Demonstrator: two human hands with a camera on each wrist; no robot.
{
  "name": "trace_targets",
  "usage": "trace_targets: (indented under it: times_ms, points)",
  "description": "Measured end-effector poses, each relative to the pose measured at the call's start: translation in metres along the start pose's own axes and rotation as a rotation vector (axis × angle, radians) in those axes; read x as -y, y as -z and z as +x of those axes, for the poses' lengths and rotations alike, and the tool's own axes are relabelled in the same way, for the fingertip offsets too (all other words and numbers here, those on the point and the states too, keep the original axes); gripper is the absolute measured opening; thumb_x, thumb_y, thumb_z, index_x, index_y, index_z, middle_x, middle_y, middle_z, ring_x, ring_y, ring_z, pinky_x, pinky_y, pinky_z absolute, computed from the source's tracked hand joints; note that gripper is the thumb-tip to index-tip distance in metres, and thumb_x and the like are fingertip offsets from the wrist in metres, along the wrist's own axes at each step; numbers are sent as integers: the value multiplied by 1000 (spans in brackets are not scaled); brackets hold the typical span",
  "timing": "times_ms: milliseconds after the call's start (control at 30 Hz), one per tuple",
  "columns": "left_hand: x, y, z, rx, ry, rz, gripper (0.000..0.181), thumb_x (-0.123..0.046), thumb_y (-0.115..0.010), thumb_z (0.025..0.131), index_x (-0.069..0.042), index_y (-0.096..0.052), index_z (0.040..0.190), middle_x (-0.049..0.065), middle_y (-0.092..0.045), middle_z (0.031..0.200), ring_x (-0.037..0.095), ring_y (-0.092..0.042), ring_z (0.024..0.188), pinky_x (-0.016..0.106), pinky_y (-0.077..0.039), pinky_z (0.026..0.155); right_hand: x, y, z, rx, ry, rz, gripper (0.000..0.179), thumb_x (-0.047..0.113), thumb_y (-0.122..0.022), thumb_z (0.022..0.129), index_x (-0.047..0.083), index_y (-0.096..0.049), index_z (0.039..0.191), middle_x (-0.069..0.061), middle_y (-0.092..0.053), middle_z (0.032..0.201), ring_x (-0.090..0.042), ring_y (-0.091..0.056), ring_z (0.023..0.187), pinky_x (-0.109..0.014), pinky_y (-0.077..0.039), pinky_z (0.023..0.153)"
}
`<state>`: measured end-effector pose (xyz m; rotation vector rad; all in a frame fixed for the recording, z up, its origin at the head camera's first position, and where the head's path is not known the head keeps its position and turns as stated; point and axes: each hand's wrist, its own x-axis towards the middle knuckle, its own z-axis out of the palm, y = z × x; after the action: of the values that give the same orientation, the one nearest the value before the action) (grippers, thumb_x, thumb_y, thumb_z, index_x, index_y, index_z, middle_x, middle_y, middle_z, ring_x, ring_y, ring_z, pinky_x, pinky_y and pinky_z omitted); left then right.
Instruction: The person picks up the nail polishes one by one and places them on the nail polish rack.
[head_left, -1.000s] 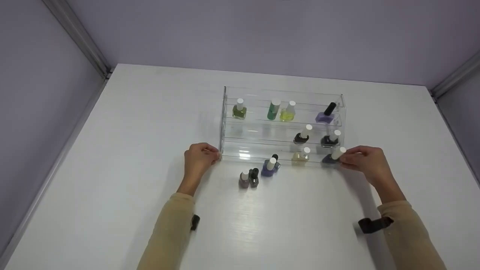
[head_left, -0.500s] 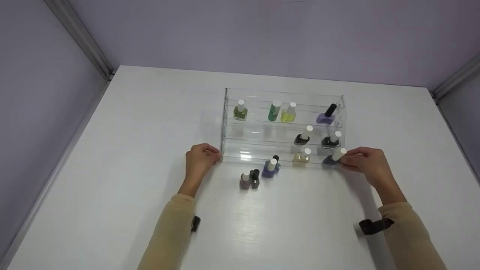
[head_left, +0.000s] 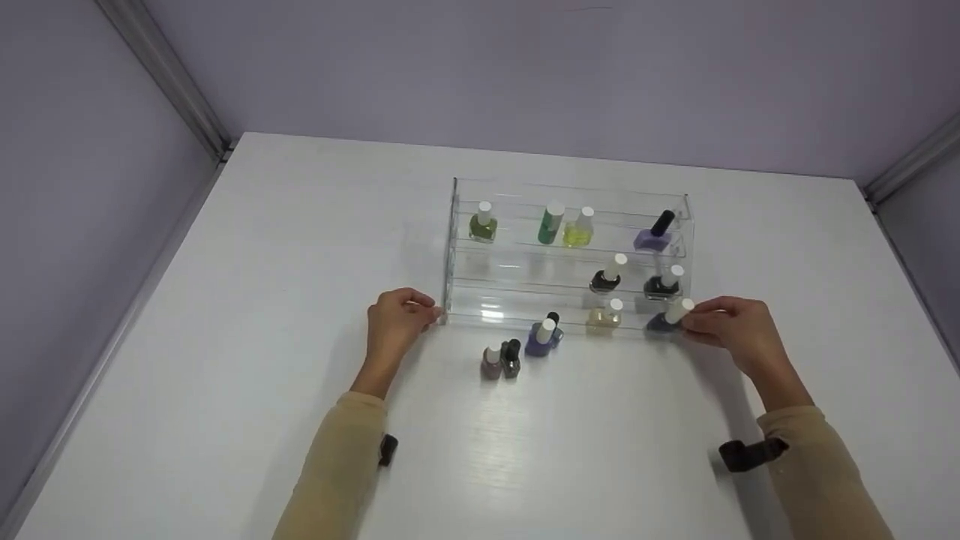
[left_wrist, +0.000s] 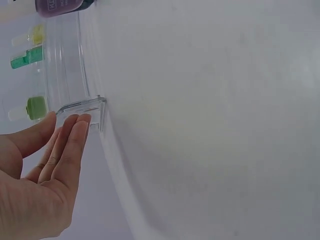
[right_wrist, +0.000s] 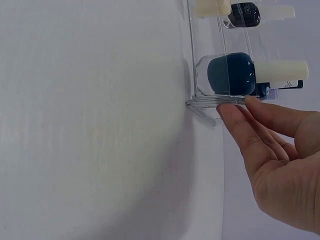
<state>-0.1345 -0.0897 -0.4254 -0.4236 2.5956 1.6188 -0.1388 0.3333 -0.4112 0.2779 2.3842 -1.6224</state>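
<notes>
A clear acrylic tiered rack (head_left: 517,288) stands on the white table with nail polish bottles on its steps. My left hand (head_left: 397,319) pinches the rack's front left corner, thumb and fingertips at the side panel (left_wrist: 82,105) in the left wrist view. At the opposite end my right hand (head_left: 735,330) pinches the right side panel (right_wrist: 215,101), just beside a dark blue polish bottle (right_wrist: 231,74) with a white cap. Next to that bottle on the lowest step sits a cream one (head_left: 602,317). Two dark bottles, one of them a black polish (head_left: 605,281), occupy the middle step.
The top step carries an olive bottle (head_left: 483,228), a green one (head_left: 550,225), a yellow one (head_left: 577,234) and a lilac one (head_left: 652,240). Before the rack stand a purple bottle (head_left: 538,342), a mauve one (head_left: 491,365), a grey one (head_left: 511,361) and another partly hidden. Pale walls border the table.
</notes>
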Motion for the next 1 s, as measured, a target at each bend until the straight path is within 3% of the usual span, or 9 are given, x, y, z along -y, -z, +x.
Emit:
trace_targets:
  times_ms: [267,500,633,1000]
  points:
    - [-6,5,-6,14,-16,-52,9,-8,-70,79,-2,-67,85,11,-68,82,25,-65,77,28,-52,66,-1,1,0,7,-3,27,31,6,-65,84,-13,-54,105,2,-66,83,-14,-67,79,-28,-52,73]
    - [-11,6,-12,31,-86,-65,8,-5,-70,78,-1,-67,85,9,-68,79,22,-65,75,29,-50,65,-3,1,1,6,19,3,34,7,-62,86,-16,-51,109,1,-65,85,-13,-67,79,-28,-52,73]
    - [-15,6,-17,46,-95,-65,7,-4,-70,78,-3,-67,84,6,-68,79,18,-64,76,31,-49,69,-2,1,1,0,11,-8,34,9,-63,86,-14,-52,108,2,-66,85,-14,-67,81,-28,-52,74]
    - [-22,1,-31,95,-171,-77,10,0,-69,77,-2,-67,87,6,-67,83,19,-64,79,30,-51,71,-2,0,0,-3,19,3,35,9,-63,86,-15,-52,108,2,-65,85,-14,-66,81,-28,-52,74]
